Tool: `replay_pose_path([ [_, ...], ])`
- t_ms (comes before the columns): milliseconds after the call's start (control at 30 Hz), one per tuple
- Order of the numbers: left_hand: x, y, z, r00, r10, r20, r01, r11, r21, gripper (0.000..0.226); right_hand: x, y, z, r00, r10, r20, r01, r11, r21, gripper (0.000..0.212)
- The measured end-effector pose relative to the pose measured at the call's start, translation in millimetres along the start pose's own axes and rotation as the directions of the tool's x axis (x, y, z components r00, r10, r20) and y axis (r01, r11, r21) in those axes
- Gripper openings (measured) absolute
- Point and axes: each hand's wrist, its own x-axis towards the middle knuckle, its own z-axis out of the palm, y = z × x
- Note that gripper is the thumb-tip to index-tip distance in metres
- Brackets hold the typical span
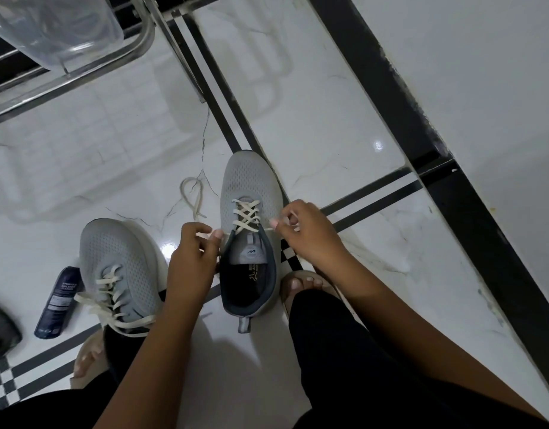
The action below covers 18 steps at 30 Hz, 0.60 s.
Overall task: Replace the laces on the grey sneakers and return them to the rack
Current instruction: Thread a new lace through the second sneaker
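Two grey sneakers stand on the white floor. The right sneaker [250, 184] points away from me and carries a cream lace [246, 214] crossed through its lower eyelets. My left hand [192, 258] pinches one end of that lace at the shoe's left side. At the shoe's right side my right hand [304, 233] pinches the other end. The lace's left tail loops over the floor [191, 193]. The left sneaker [121, 264] sits to the left, fully laced, its lace ends lying loose.
A metal shoe rack [81, 72] with a clear plastic tub [59, 29] stands at the top left. A dark blue tube [59, 301] lies left of the laced sneaker, with a dark object [1, 329] at the left edge. My sandalled feet [307, 283] flank the shoes.
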Motion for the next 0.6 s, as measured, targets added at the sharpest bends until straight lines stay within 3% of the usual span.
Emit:
replay_pose_path([
  [67,-9,2,-2,0.998,0.035,-0.048,-0.035,0.999,-0.007,0.028,1,-7,-12,0.986,0.134,-0.097,-0.121,0.985,0.123,0.041],
  [133,-15,-1,-1,0.992,0.106,-0.070,-0.105,0.994,0.018,0.026,3,-15,-25,0.967,0.172,-0.187,-0.128,0.966,0.224,0.032],
  [233,-21,-5,4,0.978,0.186,-0.093,-0.181,0.982,0.059,0.016,2,-35,-34,0.955,0.073,-0.286,-0.019,0.982,0.187,0.038],
  [333,-24,-4,7,0.985,0.079,-0.153,-0.078,0.997,0.011,0.014,-5,-51,-23,0.945,-0.101,-0.310,0.172,0.962,0.212,0.034],
  [400,-23,-4,7,0.988,-0.080,-0.135,0.053,0.980,-0.194,0.010,-6,-51,-5,0.956,-0.176,-0.235,0.214,0.966,0.147,0.019],
  [467,-20,-2,6,0.969,-0.247,-0.031,0.210,0.880,-0.427,0.008,-8,-46,15,0.971,-0.210,-0.114,0.217,0.975,0.050,0.008],
  [600,-15,-4,1,0.971,-0.235,0.050,0.230,0.853,-0.469,0.012,-14,-37,38,0.936,-0.338,-0.093,0.305,0.916,-0.259,0.007],
])
